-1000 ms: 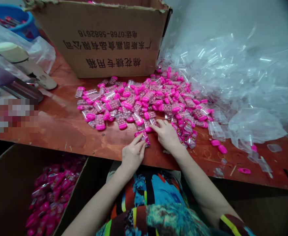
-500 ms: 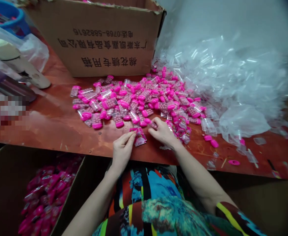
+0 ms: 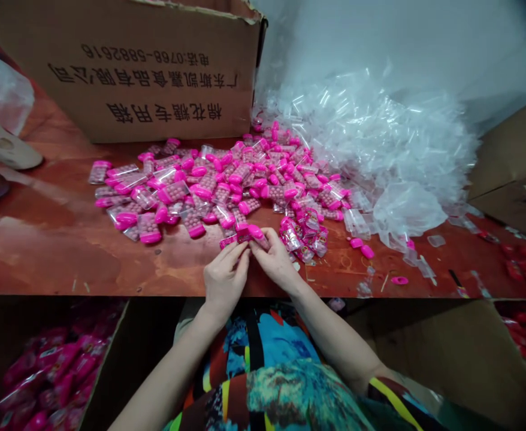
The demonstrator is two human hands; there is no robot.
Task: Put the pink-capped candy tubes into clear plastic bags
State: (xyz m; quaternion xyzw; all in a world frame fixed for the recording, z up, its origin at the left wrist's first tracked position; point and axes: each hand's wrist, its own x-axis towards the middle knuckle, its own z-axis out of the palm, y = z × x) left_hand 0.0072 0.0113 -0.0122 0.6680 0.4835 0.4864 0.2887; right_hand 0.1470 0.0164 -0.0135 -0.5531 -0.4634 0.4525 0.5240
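My left hand [image 3: 227, 276] is closed, its fingers pinching a small pink printed packet [image 3: 228, 241] that is mostly hidden behind them. Close beside it, my right hand [image 3: 275, 261] grips a small clear candy bottle with a pink cap [image 3: 257, 233]. The cap points away from me and touches or overlaps the packet; I cannot tell whether it is inside. Beyond both hands spreads a heap of similar pink-capped bottles [image 3: 173, 191] filled with pale pink balls. Right of my right hand lies a small pile of shiny pink printed packets [image 3: 305, 234].
A large cardboard box [image 3: 155, 78] stands behind the heap. Clear empty plastic containers [image 3: 380, 143] are piled at the back right, with loose pink caps [image 3: 367, 251] nearer. Below the table's left edge, an open carton holds pink-wrapped packs [image 3: 60, 365]. A white bottle [image 3: 9, 143] lies far left.
My hands have come together, the right one bringing its bottle leftward against the packet in the left. The view has shifted right, showing more cartons there.
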